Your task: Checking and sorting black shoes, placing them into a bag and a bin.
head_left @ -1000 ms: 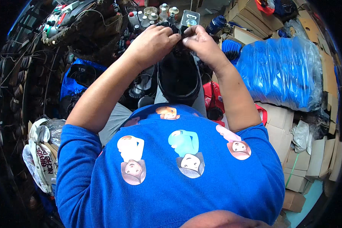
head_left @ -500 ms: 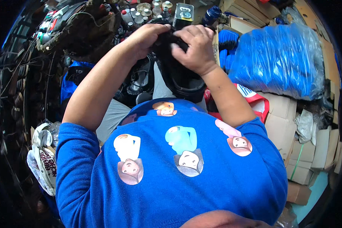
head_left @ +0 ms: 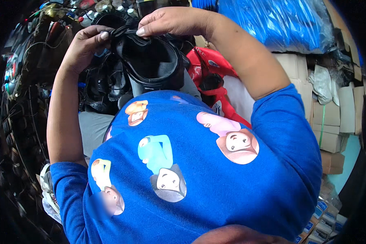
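A black lace-up boot rests over my lap, its wide opening turned toward me. Black laces cross at the far end of that opening. On their left side, my left hand is closed, thumb and fingers pinching a lace. From the right, my right hand pinches the laces too, thumb against fingers, just above the boot's opening. The boot's toe is hidden beyond the hands. Left of the boot, close to my knee, lie other black shoes.
A red and white bag lies right of my lap. Behind it sits a plastic-wrapped bundle of blue items. Flattened cardboard boxes are stacked at the right. Small bottles and clutter stand at the far left.
My view has shifted, so hands and boot appear further left. My right hand, loosely spread over the boot before, now pinches the laces. The laces now show between both hands.
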Available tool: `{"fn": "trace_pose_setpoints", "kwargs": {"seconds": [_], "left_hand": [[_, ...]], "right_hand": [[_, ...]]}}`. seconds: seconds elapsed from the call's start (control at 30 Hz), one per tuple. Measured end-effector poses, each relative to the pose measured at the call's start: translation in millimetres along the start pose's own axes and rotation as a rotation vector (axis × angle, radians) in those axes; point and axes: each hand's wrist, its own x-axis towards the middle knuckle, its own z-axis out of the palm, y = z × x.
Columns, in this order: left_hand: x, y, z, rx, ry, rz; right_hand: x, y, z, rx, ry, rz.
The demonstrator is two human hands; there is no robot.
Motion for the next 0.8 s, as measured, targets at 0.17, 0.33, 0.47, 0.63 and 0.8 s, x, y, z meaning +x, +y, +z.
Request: {"fn": "trace_pose_setpoints", "kwargs": {"seconds": [0.17, 0.33, 0.47, 0.63, 0.8], "left_hand": [[3, -33, -7, -0.095, 0.072, -0.049], [4, -38, 16, 0.078, 0.321, -0.021], [1, -32, 30, 0.190, 0.407, 0.026], [6, -7, 61, 0.294, 0.402, 0.146], [11, 6, 80, 0.307, 0.360, 0.117]], "right_hand": [[-13, 19, 3, -0.055, -0.041, 0.044], [-12, 46, 7, 0.017, 0.003, 0.045], [-19, 50, 16, 0.187, 0.469, 0.227], [-23, 47, 30, -0.180, 0.410, 0.330], [-39, 71, 31, -0.105, 0.287, 0.388]]}}
